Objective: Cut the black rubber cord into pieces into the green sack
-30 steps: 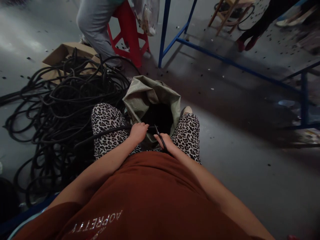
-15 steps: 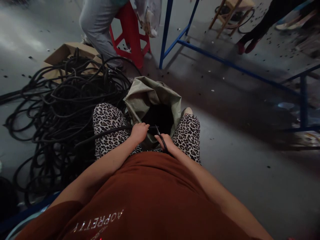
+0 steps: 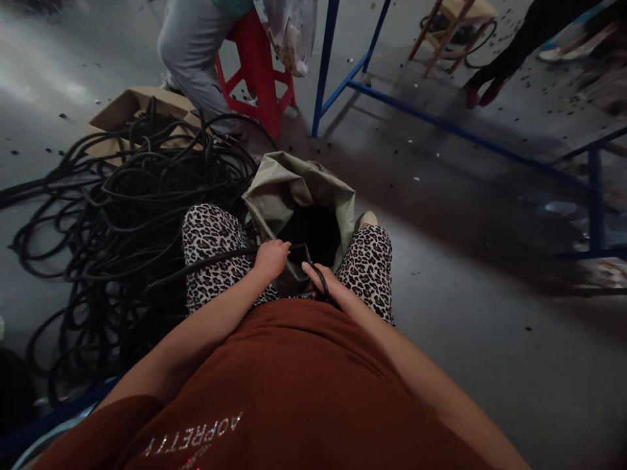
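Seated person, sack (image 3: 294, 189) between knees | left hand (image 3: 271, 258) fingers closed around black cable (image 3: 215, 258) crossing the left thigh | right hand (image 3: 323, 281) gripping scissors (image 3: 313, 264) over the sack mouth | cable heap (image 3: 122, 196) on floor at left

Black cable (image 3: 215, 258); grey-green sack (image 3: 298, 189); leopard-print trousers (image 3: 210, 241) either side of sack; red stool (image 3: 257, 72), blue frame (image 3: 441, 121) beyond sack.

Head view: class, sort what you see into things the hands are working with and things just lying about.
In use:
left hand gripping the black cable
right hand holding scissors
open sack between the knees

Lying about:
cable heap
cardboard box
red stool
blue frame
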